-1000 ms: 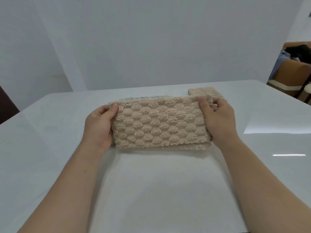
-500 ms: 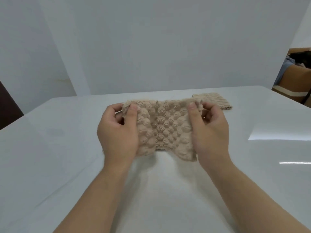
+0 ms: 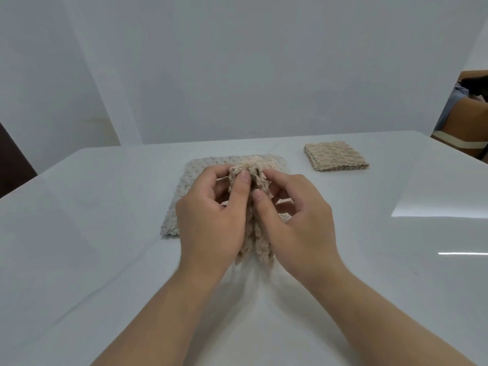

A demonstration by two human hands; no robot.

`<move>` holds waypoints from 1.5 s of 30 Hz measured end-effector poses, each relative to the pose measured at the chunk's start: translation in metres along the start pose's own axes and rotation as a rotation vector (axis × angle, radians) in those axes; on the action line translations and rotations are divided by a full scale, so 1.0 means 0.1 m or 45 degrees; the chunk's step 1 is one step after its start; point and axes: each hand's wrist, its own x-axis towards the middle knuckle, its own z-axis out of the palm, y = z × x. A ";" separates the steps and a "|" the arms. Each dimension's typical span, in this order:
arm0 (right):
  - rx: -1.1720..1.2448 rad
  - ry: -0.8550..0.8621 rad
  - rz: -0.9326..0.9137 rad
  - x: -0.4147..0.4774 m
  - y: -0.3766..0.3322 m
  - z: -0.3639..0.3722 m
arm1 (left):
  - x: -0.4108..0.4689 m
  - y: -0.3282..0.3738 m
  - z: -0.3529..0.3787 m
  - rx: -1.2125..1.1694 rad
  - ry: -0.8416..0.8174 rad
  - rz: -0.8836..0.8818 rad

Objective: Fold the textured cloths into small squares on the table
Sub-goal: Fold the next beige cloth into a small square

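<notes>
A glossy white bench point(image 3: 92, 233) fills the view, catching window glare on its right side. Behind it is a plain pale wall point(image 3: 237, 62), and a brown chair point(image 3: 470, 120) hung with clothing shows at the far right edge. Over the middle of the bench the left hand point(image 3: 211, 220) and right hand point(image 3: 298, 223) meet, each grip closed on a beige bobbled cloth point(image 3: 253, 167) doubled between them, thumbs pinching its upper part. Beneath it a pale grey cloth point(image 3: 190, 180) lies flat, and a folded beige square point(image 3: 335, 155) sits well apart toward the far right.
</notes>
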 end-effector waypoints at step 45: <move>0.297 -0.599 -0.087 0.16 -0.04 -0.37 | 0.27 -0.40 -0.21 0.347 -0.393 0.085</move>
